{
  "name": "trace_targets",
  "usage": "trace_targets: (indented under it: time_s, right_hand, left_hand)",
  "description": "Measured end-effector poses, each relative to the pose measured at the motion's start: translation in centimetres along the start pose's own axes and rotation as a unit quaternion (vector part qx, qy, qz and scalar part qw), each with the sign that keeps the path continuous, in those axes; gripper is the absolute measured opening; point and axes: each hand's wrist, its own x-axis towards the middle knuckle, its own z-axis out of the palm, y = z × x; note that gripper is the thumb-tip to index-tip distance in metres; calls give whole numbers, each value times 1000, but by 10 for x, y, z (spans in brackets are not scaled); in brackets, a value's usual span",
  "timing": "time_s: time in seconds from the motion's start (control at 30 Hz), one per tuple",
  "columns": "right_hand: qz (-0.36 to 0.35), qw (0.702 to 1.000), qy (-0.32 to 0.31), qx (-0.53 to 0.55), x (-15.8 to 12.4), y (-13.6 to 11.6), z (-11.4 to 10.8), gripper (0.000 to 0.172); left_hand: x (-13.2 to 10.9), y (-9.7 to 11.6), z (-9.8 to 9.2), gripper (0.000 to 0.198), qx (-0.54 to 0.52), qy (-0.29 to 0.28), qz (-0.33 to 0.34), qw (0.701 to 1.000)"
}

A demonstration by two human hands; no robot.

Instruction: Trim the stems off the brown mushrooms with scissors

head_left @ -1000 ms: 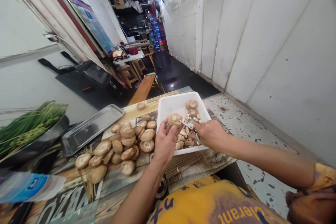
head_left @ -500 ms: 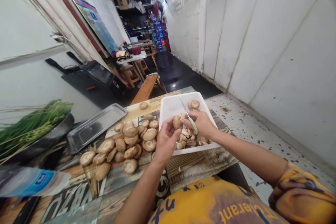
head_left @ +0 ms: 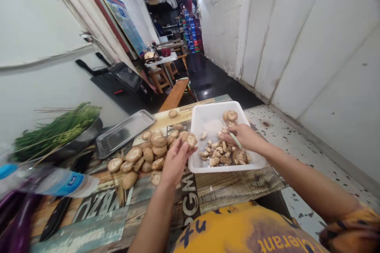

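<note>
My left hand [head_left: 174, 163] is closed on a brown mushroom [head_left: 189, 139], its pale underside showing, just left of the white tray's [head_left: 194, 169] rim. Over the tray, my right hand [head_left: 246, 137] grips a small knife [head_left: 236, 140] by its pale green handle, the thin blade pointing up and away to the left. Inside the tray lie cut mushroom stems [head_left: 219, 151] and a few whole mushrooms [head_left: 230, 116] at the far corner. A heap of mushrooms [head_left: 158, 151], some caps up and some undersides up, spreads on the table left of my left hand.
Left of the heap are a clear shallow tray [head_left: 126, 132], a metal bowl [head_left: 84, 138] of green vegetables, a plastic bottle [head_left: 63, 182], purple eggplants [head_left: 22, 217] and a black-handled knife [head_left: 56, 217]. Thin wooden skewers [head_left: 118, 189] lie by the mushrooms. A wooden bench [head_left: 175, 94] stands beyond the table.
My left hand, with the mushroom, has moved left out of the tray toward the heap. My right hand stays over the tray with the knife. The view has shifted slightly left.
</note>
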Motion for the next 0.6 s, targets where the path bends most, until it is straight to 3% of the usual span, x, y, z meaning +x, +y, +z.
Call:
trace_targets:
  time_s: [0.07, 0.13, 0.2, 0.23, 0.27, 0.3, 0.37, 0.47, 0.6]
  right_hand:
    - [-25, 990, 44, -129, -11, 5, 2, 40]
    - [-35, 969, 87, -228, -23, 11, 7, 35]
    - [-43, 950, 112, -288, -32, 19, 14, 34]
    - [-47, 944, 117, -304, -36, 22, 18, 34]
    - [-50, 940, 121, -314, -39, 24, 21, 35]
    - [-51, 938, 125, -319, -41, 26, 24, 36]
    - [-49, 937, 134, -319, -44, 27, 28, 37]
    - [-60, 939, 167, -296, -48, 26, 28, 34]
    - [-63, 955, 232, -172, -55, 29, 19, 37]
  left_hand:
    - [-1, 11, -30, 46, 114, 112, 74, 984]
    - [-3, 27, -67, 54, 255, 236, 151, 926]
    - [-4, 44, -103, 60, 414, 347, 209, 815]
    - [-3, 50, -120, 61, 496, 372, 224, 752]
    - [-1, 54, -136, 59, 569, 363, 221, 704]
    - [2, 57, -149, 57, 623, 338, 200, 676]
    - [10, 56, -169, 54, 678, 278, 137, 666]
    - [21, 51, -187, 51, 694, 207, 55, 687]
    - [27, 60, -192, 50, 692, 189, -2, 697]
